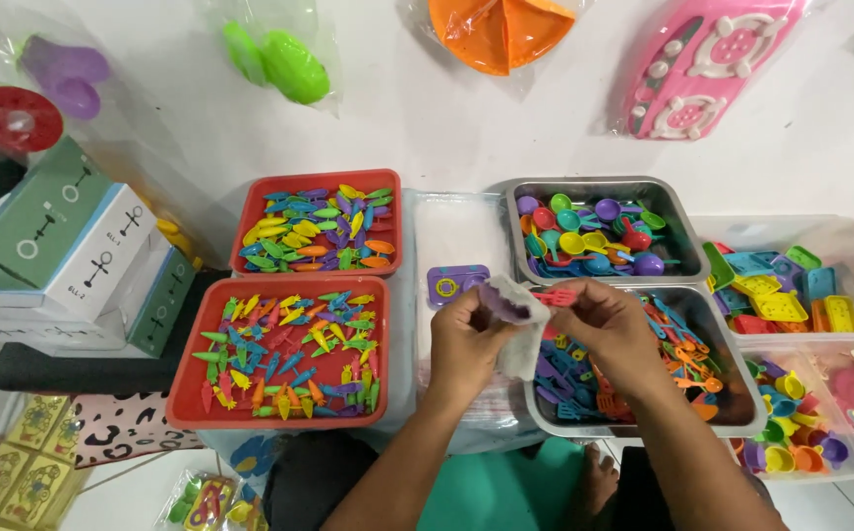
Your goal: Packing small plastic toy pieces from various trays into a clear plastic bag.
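Hold the little clear bag [523, 324] open wide with the left hand [468, 332], so the red toy [555, 296] pinched in the right hand [612, 324] slips straight in.

Stacked green, white and blue cartons [53, 251] stand left; bagged toys [279, 49] lie above.

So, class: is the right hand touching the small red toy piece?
Touching. The head view shows the right hand pinching the red toy piece between its fingertips.
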